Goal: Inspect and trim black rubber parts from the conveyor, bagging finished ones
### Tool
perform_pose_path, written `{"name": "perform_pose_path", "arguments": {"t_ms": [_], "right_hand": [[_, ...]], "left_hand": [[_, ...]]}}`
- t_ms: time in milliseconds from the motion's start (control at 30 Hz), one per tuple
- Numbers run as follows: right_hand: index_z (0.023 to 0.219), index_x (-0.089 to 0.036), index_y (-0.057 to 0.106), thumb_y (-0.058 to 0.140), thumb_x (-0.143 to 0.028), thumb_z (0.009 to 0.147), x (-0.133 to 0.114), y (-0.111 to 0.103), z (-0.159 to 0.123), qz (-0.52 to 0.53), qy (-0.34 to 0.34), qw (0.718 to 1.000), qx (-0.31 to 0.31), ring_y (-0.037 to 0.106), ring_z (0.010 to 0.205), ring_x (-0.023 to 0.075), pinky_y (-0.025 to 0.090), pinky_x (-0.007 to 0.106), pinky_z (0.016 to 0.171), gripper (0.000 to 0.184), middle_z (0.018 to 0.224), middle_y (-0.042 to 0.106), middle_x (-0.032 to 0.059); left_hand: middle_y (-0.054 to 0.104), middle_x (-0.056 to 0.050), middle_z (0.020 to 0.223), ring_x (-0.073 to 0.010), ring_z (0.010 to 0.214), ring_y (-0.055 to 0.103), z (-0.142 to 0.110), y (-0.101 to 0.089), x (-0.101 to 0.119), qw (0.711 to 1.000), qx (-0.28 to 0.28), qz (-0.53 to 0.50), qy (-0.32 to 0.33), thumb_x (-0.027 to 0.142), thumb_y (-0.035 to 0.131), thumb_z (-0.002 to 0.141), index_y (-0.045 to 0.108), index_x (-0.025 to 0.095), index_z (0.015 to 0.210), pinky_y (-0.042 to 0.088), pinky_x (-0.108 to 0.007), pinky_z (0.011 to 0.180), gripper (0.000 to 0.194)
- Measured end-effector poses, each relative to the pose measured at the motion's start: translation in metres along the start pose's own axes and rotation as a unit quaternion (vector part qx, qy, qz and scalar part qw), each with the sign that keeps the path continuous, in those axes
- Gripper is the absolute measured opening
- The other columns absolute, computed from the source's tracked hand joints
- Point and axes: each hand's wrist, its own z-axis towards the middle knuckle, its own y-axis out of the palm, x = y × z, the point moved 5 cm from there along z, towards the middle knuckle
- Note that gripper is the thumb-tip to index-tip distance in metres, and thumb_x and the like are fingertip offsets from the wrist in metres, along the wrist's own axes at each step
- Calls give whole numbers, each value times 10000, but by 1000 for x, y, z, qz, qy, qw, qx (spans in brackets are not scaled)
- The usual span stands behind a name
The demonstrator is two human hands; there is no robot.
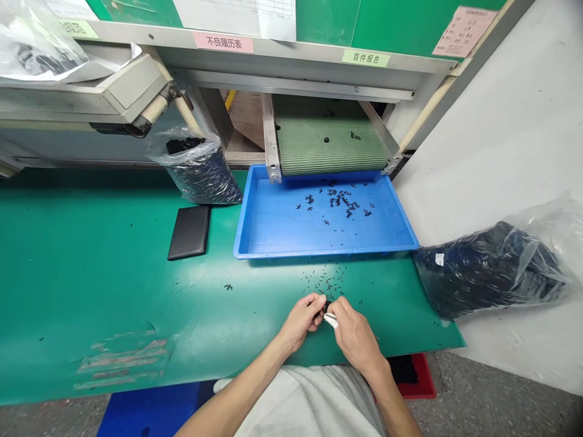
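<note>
My left hand (304, 317) and my right hand (353, 332) meet over the near edge of the green table (91, 291). Between their fingertips sits a small black part (327, 306), pinched by my left fingers. My right hand is closed on a small white tool (331, 320) whose tip touches the part. Several tiny black bits (325, 280) lie scattered on the table just beyond my hands.
A blue tray (273, 233) with several small black pieces stands under a green conveyor belt (314, 149). Clear bags of black parts lie at the right (492, 270) and back left (203, 170). A black wallet-like case (190, 232) lies left of the tray.
</note>
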Motion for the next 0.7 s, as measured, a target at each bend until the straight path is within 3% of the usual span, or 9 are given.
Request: {"name": "perform_pose_path", "arguments": {"t_ms": [100, 300, 500, 700], "right_hand": [[831, -228, 496, 323, -18, 779, 7, 0, -1, 26, 4, 999, -24, 487, 625, 125, 363, 242, 588, 277, 802, 496, -2], [855, -238, 514, 412, -97, 811, 19, 4, -3, 109, 53, 993, -14, 541, 731, 140, 406, 252, 650, 180, 848, 543, 0], [1055, -225, 508, 408, -146, 842, 28, 19, -3, 187, 82, 979, 8, 573, 762, 153, 436, 266, 685, 249, 854, 617, 9], [921, -218, 551, 362, -149, 850, 30, 22, 5, 214, 71, 974, 23, 577, 678, 138, 418, 246, 657, 214, 717, 623, -14]], "left_hand": [[392, 75, 516, -45, 427, 296, -2, 3, -4, 999, -31, 34, -11, 511, 651, 726, 488, 181, 719, 122, -194, 417, 368], [420, 73, 517, -47, 420, 334, -1, 3, -3, 997, -9, 74, 5, 487, 634, 734, 510, 182, 718, 167, -201, 417, 330], [412, 81, 453, -53, 396, 301, 0, 6, 0, 997, -20, 73, 10, 449, 583, 775, 459, 196, 674, 148, -208, 412, 299], [546, 36, 585, -44, 416, 372, -1, 8, -1, 999, -28, 15, -10, 433, 615, 769, 469, 187, 717, 184, -187, 393, 291]]}}
